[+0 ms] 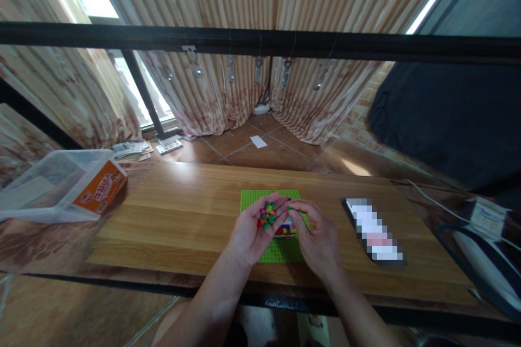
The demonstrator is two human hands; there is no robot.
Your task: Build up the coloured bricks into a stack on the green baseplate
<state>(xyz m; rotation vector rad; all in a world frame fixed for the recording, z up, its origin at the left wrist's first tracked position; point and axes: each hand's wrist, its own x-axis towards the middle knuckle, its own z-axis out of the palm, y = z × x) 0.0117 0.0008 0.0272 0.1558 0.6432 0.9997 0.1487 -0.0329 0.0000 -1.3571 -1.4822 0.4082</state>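
Palm up, my left hand (245, 232) cups a small heap of toy pieces (267, 217) in green, red, orange and pink. My right hand (319, 234) is beside its fingertips, with thumb and forefinger pinched on a tiny green piece (289, 208). Both hands are above a lime-green studded baseplate (280, 254). Part of a block build (286, 231) with red, yellow, blue and pale bricks shows on the plate between the hands; my fingers hide the rest of it.
The plate lies on a wooden board (175, 217). To the right is a phone (374, 233) with a blurred screen, and a cable (435, 199) runs beyond it. A clear plastic bin (52, 195) with an orange label stands at far left. A dark bar (244, 40) crosses in front of the curtains.
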